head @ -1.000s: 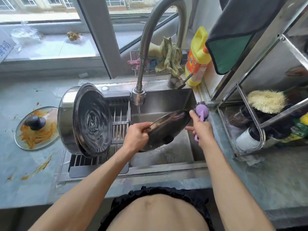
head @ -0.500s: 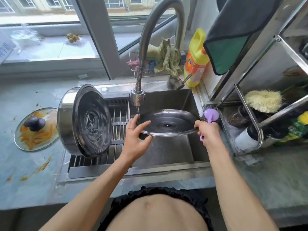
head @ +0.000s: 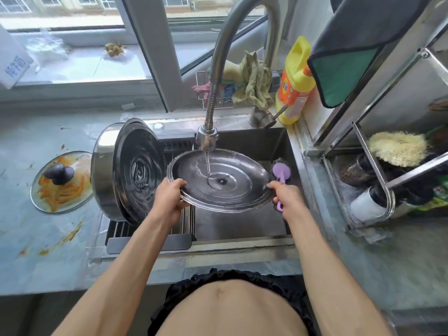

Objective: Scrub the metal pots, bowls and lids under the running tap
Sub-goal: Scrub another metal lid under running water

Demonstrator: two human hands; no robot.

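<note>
A round metal lid [head: 232, 187] lies inner side up over the sink [head: 242, 226], tilted a little toward me. Water from the tap [head: 207, 139] falls onto its middle. My left hand [head: 169, 197] grips the lid's left rim. My right hand [head: 286, 197] holds the right rim and also grips the purple-handled wire scrubber [head: 281, 170], whose head sticks up past the rim. A large steel pot [head: 126, 170] lies on its side on the drain rack [head: 150, 231] to the left, another lid leaning in its mouth.
A dirty glass lid [head: 63, 183] with orange food scraps lies on the counter at left. A yellow detergent bottle [head: 294, 83] and rags in a wire basket [head: 252, 81] stand behind the sink. A steel dish rack [head: 371, 180] with bottles and a loofah fills the right.
The lid went from steeply tilted to nearly flat, inner side up, and moved left under the tap. Water now runs onto it. My left hand closed on the rim.
</note>
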